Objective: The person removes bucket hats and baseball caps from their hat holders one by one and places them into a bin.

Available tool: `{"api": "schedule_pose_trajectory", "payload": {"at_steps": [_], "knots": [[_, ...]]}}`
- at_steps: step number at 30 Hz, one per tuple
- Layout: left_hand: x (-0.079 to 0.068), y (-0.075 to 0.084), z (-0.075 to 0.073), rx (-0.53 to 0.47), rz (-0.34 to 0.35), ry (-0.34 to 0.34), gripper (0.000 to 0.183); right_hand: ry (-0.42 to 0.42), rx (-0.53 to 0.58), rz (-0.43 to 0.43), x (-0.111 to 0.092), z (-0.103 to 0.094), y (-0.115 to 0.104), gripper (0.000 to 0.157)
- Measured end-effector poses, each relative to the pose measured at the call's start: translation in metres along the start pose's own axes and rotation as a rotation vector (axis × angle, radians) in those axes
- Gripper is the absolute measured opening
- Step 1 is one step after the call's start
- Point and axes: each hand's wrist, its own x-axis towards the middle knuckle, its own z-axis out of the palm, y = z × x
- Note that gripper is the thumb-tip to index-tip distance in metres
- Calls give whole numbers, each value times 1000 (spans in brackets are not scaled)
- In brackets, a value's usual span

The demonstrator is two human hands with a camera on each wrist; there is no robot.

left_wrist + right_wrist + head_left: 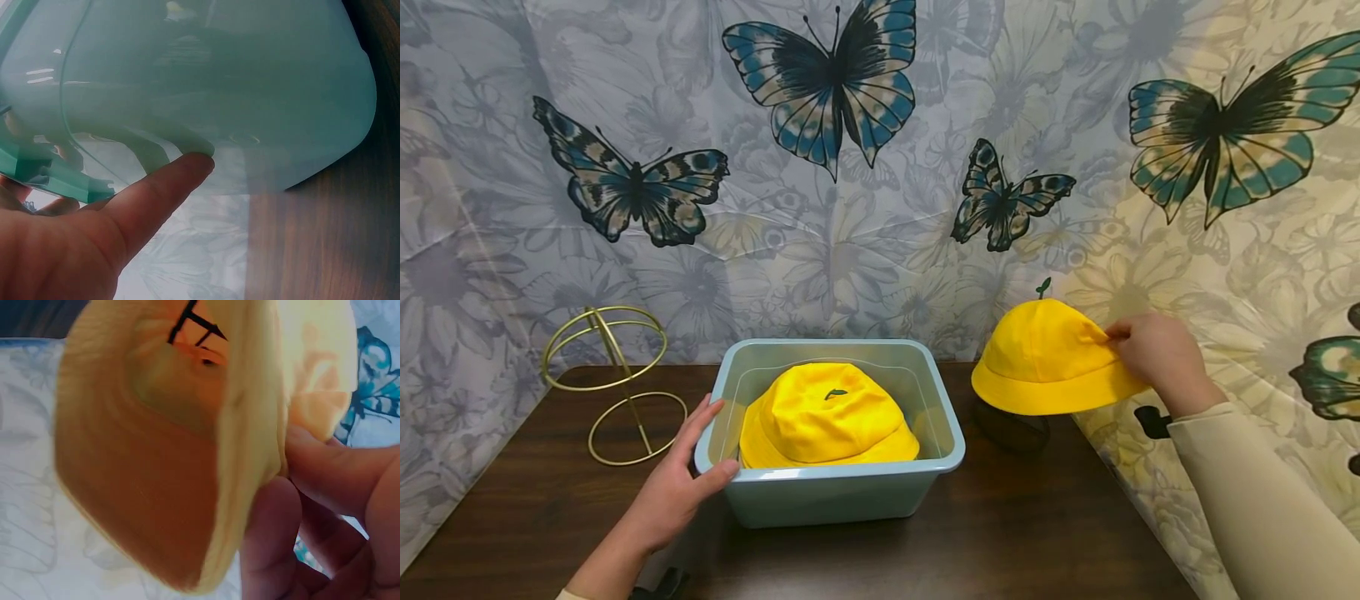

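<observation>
A yellow bucket hat [1041, 354] with a small green sprout on its crown is over a black wire stand [1011, 427] on the right of the table. My right hand [1161, 358] pinches its fabric at the side between thumb and fingers. Seen from the right wrist, the hat's underside [144, 481] tilts toward the camera, with black stand bars [181, 322] inside. My left hand [677, 479] rests on the near left corner of a pale blue-green plastic bin [835, 500], fingertips on the rim. Another yellow hat [827, 417] with a green sprout lies inside the bin.
A gold wire hat stand [625, 367] with round rings stands left of the bin on the dark wooden table [535, 500]. Behind hangs a fabric backdrop [850, 275] printed with butterflies and flowers. The table's right edge runs below my right forearm.
</observation>
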Motion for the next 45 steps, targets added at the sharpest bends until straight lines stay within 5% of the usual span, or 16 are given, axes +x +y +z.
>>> {"api": "schedule_pose_trajectory", "payload": {"at_steps": [13, 19, 32, 37, 41, 45], "knots": [[-1, 2, 0, 18, -21, -7, 79, 92, -21, -59, 2, -8, -7, 29], [-1, 2, 0, 27, -7, 1, 78, 31, -20, -57, 7, -9, -9, 23], [-2, 1, 0, 35, -28, 1, 79, -51, 402, 221, -44, 32, 12, 46], [-2, 1, 0, 39, -24, 3, 79, -193, 755, 340, -65, 49, 25, 78], [-2, 2, 1, 27, -26, -1, 79, -285, 1366, 431, -77, 69, 36, 87], [-1, 2, 1, 19, -30, -2, 79, -207, 1841, 424, -84, 85, 40, 74]]}}
